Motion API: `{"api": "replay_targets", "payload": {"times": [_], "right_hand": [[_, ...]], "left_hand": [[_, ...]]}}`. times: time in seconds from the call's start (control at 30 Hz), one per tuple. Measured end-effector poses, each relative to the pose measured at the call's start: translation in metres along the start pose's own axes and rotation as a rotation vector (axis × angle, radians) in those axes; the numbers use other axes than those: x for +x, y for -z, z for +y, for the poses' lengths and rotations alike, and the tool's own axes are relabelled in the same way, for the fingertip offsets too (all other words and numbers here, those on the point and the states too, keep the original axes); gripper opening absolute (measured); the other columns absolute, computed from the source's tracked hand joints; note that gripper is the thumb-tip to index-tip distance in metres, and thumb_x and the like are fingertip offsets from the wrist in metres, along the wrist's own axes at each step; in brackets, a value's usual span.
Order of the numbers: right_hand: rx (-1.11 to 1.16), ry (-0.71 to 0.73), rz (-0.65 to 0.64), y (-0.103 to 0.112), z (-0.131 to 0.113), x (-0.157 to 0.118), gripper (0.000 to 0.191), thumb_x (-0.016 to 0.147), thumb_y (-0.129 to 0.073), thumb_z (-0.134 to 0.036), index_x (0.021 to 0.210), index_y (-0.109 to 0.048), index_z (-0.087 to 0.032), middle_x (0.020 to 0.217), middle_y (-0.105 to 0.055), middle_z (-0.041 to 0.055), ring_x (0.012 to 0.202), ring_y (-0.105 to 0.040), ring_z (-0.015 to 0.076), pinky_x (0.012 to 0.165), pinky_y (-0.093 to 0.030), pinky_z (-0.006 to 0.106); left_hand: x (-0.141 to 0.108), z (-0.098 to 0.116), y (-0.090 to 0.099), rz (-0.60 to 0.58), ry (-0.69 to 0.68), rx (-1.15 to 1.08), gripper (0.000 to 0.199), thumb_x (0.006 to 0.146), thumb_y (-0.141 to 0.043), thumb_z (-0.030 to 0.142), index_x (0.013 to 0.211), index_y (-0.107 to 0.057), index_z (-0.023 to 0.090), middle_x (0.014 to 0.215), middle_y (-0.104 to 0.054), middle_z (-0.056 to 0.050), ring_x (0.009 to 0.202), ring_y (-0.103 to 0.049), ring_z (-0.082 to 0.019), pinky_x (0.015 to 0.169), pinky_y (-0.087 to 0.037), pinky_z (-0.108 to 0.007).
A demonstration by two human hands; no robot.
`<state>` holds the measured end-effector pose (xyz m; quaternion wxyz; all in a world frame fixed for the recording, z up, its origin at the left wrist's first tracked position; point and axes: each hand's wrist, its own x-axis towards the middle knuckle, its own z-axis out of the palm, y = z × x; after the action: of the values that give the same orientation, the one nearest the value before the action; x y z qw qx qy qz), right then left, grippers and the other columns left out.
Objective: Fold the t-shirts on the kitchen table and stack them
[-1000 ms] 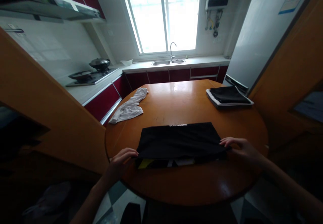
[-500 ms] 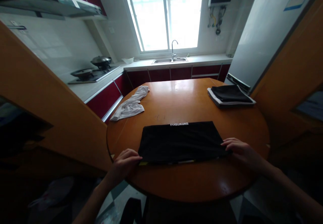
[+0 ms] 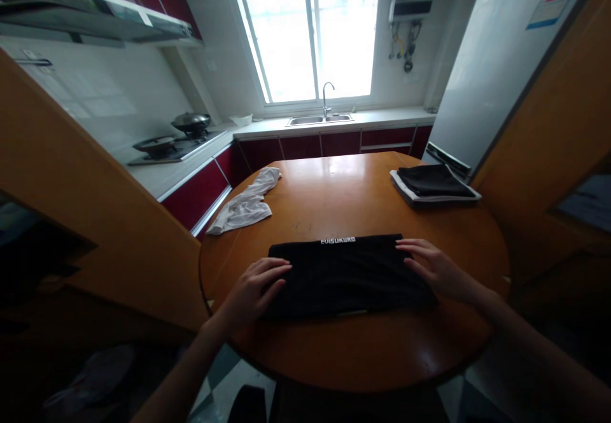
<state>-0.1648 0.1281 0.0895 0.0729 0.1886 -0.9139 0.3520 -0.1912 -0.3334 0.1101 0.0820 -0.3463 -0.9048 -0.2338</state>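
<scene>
A black folded garment (image 3: pixel 341 280) lies flat as a wide strip near the front of the wooden table, white lettering along its far edge. My left hand (image 3: pixel 258 283) is over its left end, fingers stretched out and thumb apart. At the opposite end, my right hand (image 3: pixel 432 267) reaches over the far right corner, its fingers extended too. Neither hand pinches the cloth; whether the fingertips press on it is hard to tell.
On the round wooden table (image 3: pixel 329 200), a crumpled white garment (image 3: pixel 248 201) lies at the left. A stack of folded dark and white clothes (image 3: pixel 434 184) sits at the right edge. Beyond are a counter with a sink (image 3: pixel 319 119), a stove (image 3: pixel 181 148) and a fridge (image 3: pixel 491 60).
Both hands have let go of the garment's near corners and moved forward and inward over its ends, with fingers now spread. The garment lies flat in about the same place.
</scene>
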Motion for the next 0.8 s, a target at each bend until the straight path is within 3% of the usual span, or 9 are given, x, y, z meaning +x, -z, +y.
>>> {"api": "replay_targets", "payload": {"times": [0.07,0.17,0.3,0.43,0.6,0.67,0.8], "right_hand": [[-0.081,0.025,0.065,-0.034,-0.02,0.035,0.044,0.1,-0.042,-0.037,0.138,-0.06,-0.024,0.145,-0.056,0.0105,0.134,-0.051,0.0276,0.115,-0.039,0.048],[-0.269,0.048,0.012,-0.094,-0.041,0.076,0.053,0.098,-0.04,-0.028,0.15,-0.046,-0.017,0.158,-0.041,0.0137,0.147,-0.035,0.0282,0.12,-0.029,0.05],[-0.422,-0.034,-0.116,-0.145,-0.043,0.09,0.061,0.1,-0.038,-0.034,0.157,-0.034,-0.013,0.165,-0.023,0.013,0.154,-0.016,0.0273,0.123,-0.012,0.053],[-0.452,-0.065,-0.129,-0.153,-0.035,0.085,0.062,0.102,-0.034,-0.039,0.158,-0.031,-0.012,0.166,-0.02,0.0113,0.155,-0.012,0.0242,0.124,-0.006,0.05],[-0.442,-0.067,-0.164,-0.148,-0.039,0.085,0.062,0.102,-0.033,-0.04,0.158,-0.03,-0.015,0.166,-0.018,0.0101,0.155,-0.012,0.0241,0.124,-0.005,0.051],[-0.443,-0.084,-0.173,-0.142,-0.038,0.085,0.063,0.102,-0.032,-0.041,0.159,-0.029,-0.015,0.166,-0.018,0.0102,0.155,-0.011,0.0239,0.123,-0.006,0.051],[-0.544,-0.208,-0.058,-0.125,-0.019,0.078,0.064,0.102,-0.031,-0.042,0.159,-0.028,-0.014,0.167,-0.013,0.0114,0.155,-0.008,0.0259,0.123,-0.003,0.054]], "left_hand": [[0.038,0.016,-0.029,-0.001,-0.011,0.058,0.04,0.105,-0.041,0.034,0.14,-0.058,0.025,0.142,-0.059,-0.009,0.13,-0.055,-0.023,0.111,-0.043,-0.039],[0.082,0.028,-0.08,-0.087,-0.04,0.192,0.049,0.105,-0.037,0.033,0.151,-0.045,0.016,0.158,-0.041,-0.012,0.148,-0.035,-0.025,0.122,-0.027,-0.045],[0.093,0.017,-0.124,-0.201,0.005,0.309,0.063,0.104,-0.038,0.046,0.157,-0.031,0.013,0.164,-0.028,-0.014,0.153,-0.022,-0.027,0.125,-0.016,-0.05],[0.085,0.005,-0.134,-0.168,-0.001,0.342,0.066,0.104,-0.032,0.052,0.16,-0.025,0.018,0.165,-0.023,-0.01,0.154,-0.017,-0.024,0.125,-0.015,-0.048],[0.085,0.009,-0.131,-0.166,0.019,0.352,0.068,0.103,-0.031,0.056,0.16,-0.027,0.018,0.165,-0.024,-0.01,0.154,-0.015,-0.027,0.125,-0.012,-0.049],[0.086,0.012,-0.129,-0.172,0.038,0.352,0.067,0.103,-0.032,0.056,0.159,-0.029,0.019,0.165,-0.025,-0.009,0.154,-0.016,-0.028,0.125,-0.008,-0.052],[0.087,0.016,-0.127,-0.21,0.087,0.335,0.065,0.103,-0.035,0.054,0.159,-0.028,0.022,0.166,-0.022,-0.008,0.154,-0.015,-0.031,0.121,-0.001,-0.065]]}}
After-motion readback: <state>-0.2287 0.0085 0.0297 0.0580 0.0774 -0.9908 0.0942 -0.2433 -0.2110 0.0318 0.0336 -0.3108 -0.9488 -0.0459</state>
